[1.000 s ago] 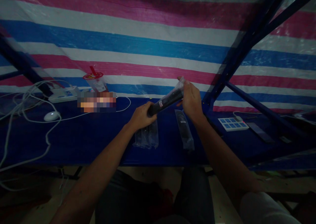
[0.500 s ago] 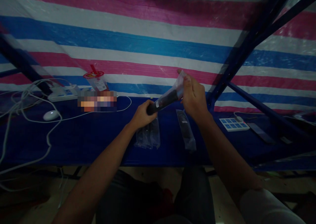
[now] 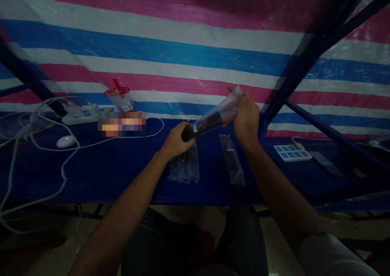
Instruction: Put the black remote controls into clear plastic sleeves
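My left hand (image 3: pixel 176 143) is wrapped round the lower end of a long black item (image 3: pixel 209 124) with a small white label; its exact kind is not clear. A clear plastic bag (image 3: pixel 229 105) covers the item's upper part. The far end of that bag is gripped by my right hand (image 3: pixel 247 121), with the item tilted up to the right above the table. Beneath my left hand lie several similar bagged items (image 3: pixel 184 169) side by side, partly hidden. Another bagged black item (image 3: pixel 230 156) rests alone below my right hand.
On the blue table (image 3: pixel 128 174), white cables (image 3: pixel 62 170) and a white mouse (image 3: pixel 66 141) lie at left, near a cup with a red lid (image 3: pixel 122 99). A power strip (image 3: pixel 292 153) and a phone-like slab (image 3: pixel 327 163) lie at right. Blue metal posts (image 3: pixel 292 77) frame striped sheeting.
My right hand has moved slightly right, drawing the bag's end further out past the black item. My left hand keeps its grip with little movement.
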`<state>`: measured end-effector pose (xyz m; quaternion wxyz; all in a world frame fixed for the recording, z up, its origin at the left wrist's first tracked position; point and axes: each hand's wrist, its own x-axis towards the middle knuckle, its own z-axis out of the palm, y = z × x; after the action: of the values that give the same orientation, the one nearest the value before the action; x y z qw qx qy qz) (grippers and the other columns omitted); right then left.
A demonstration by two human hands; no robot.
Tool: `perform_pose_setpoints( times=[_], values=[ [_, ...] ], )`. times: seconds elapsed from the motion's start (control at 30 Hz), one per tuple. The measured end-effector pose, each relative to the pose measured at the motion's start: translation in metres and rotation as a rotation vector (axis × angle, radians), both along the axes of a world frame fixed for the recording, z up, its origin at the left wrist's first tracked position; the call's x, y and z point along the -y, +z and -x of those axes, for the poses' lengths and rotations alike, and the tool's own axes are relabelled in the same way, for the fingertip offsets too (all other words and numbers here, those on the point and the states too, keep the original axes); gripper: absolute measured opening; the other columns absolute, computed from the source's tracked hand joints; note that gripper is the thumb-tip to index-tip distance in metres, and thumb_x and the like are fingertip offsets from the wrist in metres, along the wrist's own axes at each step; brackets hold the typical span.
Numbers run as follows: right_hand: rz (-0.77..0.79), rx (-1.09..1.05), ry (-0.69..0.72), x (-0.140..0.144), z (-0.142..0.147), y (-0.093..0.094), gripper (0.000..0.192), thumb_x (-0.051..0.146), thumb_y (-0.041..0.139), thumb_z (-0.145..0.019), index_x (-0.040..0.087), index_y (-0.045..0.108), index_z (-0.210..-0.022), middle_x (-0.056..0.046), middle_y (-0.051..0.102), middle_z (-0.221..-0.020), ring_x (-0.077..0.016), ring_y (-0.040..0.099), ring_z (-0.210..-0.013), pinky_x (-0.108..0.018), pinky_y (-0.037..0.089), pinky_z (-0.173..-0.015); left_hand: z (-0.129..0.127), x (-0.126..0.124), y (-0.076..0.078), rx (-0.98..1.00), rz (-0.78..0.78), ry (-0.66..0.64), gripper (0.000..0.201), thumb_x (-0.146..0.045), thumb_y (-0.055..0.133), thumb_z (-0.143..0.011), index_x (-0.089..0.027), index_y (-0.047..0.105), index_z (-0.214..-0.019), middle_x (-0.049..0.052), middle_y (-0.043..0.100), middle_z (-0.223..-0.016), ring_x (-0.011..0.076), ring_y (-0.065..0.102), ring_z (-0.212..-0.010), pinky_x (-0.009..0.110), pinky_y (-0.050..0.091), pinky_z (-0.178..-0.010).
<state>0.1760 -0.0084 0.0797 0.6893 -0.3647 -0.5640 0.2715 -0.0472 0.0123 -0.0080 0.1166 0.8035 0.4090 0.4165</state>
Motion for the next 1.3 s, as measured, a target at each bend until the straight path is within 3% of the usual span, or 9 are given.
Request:
perform_pose_setpoints(
  times=[0.17, 0.43, 0.53, 0.63, 0.7, 0.83, 1.0, 1.2, 1.3],
  values=[
    [0.094, -0.148, 0.072, -0.01, -0.004, -0.019, 0.071, 0.078, 0.042, -0.091, 0.022, 0.064, -0.129, -0.012, 0.072, -0.1, -0.034, 0.073, -0.102, -0.051, 0.065, -0.073, 0.001, 0.0, -0.001, -0.061, -0.052, 0.023, 0.041, -0.021, 0.064, -0.076, -0.018, 0.057, -0.116, 0.008, 0.068, -0.109, 0.0245, 0.065, -0.102, 0.04, 0.051, -0.092],
    [0.209, -0.298, 0.191, -0.018, -0.015, -0.037, 0.063, 0.076, 0.039, -0.093, 0.024, 0.063, -0.12, -0.009, 0.073, -0.098, -0.0292, 0.074, -0.098, -0.043, 0.064, -0.068, 0.002, 0.001, 0.002, -0.175, -0.108, 0.094, 0.037, -0.024, 0.065, -0.079, -0.02, 0.057, -0.115, 0.009, 0.066, -0.111, 0.0266, 0.065, -0.107, 0.041, 0.052, -0.092],
    [0.257, -0.38, 0.292, -0.013, -0.009, -0.051, 0.052, 0.069, 0.054, -0.09, 0.023, 0.064, -0.113, -0.009, 0.073, -0.1, -0.0259, 0.073, -0.094, -0.039, 0.063, -0.069, 0.001, 0.002, 0.002, -0.199, -0.134, 0.094, 0.034, -0.024, 0.065, -0.079, -0.019, 0.058, -0.112, 0.01, 0.065, -0.109, 0.0273, 0.065, -0.106, 0.041, 0.053, -0.089],
    [0.332, -0.337, 0.422, -0.004, 0.006, -0.07, 0.038, 0.049, 0.076, -0.081, 0.021, 0.066, -0.105, -0.007, 0.074, -0.1, -0.0235, 0.073, -0.089, -0.035, 0.063, -0.068, -0.003, 0.004, 0.003, -0.236, -0.14, 0.083, 0.036, -0.025, 0.065, -0.081, -0.019, 0.059, -0.115, 0.01, 0.063, -0.112, 0.0276, 0.065, -0.107, 0.041, 0.054, -0.088],
    [0.395, -0.332, 0.467, 0.0, 0.013, -0.08, 0.036, 0.049, 0.073, -0.083, 0.02, 0.067, -0.103, -0.007, 0.074, -0.096, -0.0232, 0.073, -0.085, -0.034, 0.062, -0.064, -0.005, 0.005, 0.003, -0.273, -0.132, 0.082, 0.039, -0.027, 0.066, -0.082, -0.021, 0.059, -0.12, 0.01, 0.061, -0.116, 0.027, 0.065, -0.106, 0.04, 0.054, -0.085],
    [0.427, -0.409, 0.456, -0.004, 0.012, -0.088, 0.037, 0.052, 0.06, -0.09, 0.018, 0.069, -0.1, -0.009, 0.074, -0.095, -0.0232, 0.073, -0.083, -0.036, 0.062, -0.062, -0.006, 0.006, 0.003, -0.321, -0.097, 0.104, 0.049, -0.036, 0.069, -0.083, -0.024, 0.055, -0.128, 0.01, 0.056, -0.123, 0.0264, 0.066, -0.101, 0.038, 0.055, -0.076],
    [0.393, -0.471, 0.361, -0.012, -0.003, -0.091, 0.031, 0.04, 0.051, -0.094, 0.015, 0.071, -0.093, -0.009, 0.074, -0.094, -0.0214, 0.071, -0.076, -0.038, 0.063, -0.061, -0.004, 0.005, 0.004, -0.331, -0.066, 0.11, 0.059, -0.042, 0.076, -0.079, -0.025, 0.052, -0.13, 0.01, 0.054, -0.126, 0.0284, 0.066, -0.101, 0.04, 0.056, -0.075],
    [0.424, -0.509, 0.329, -0.015, -0.011, -0.086, 0.036, 0.041, 0.045, -0.098, 0.014, 0.069, -0.105, -0.012, 0.076, -0.091, -0.023, 0.073, -0.077, -0.037, 0.063, -0.058, -0.001, 0.002, 0.004, -0.327, -0.041, 0.063, 0.061, -0.043, 0.081, -0.075, -0.026, 0.054, -0.127, 0.009, 0.055, -0.125, 0.0267, 0.066, -0.1, 0.041, 0.056, -0.081],
    [0.432, -0.531, 0.284, -0.021, -0.024, -0.084, 0.038, 0.048, 0.045, -0.098, 0.017, 0.064, -0.109, -0.012, 0.076, -0.093, -0.0236, 0.075, -0.077, -0.037, 0.063, -0.059, 0.008, -0.002, 0.003, -0.282, -0.088, 0.067, 0.053, -0.039, 0.079, -0.078, -0.023, 0.057, -0.122, 0.009, 0.058, -0.12, 0.0271, 0.065, -0.106, 0.041, 0.055, -0.087]
  ],
)
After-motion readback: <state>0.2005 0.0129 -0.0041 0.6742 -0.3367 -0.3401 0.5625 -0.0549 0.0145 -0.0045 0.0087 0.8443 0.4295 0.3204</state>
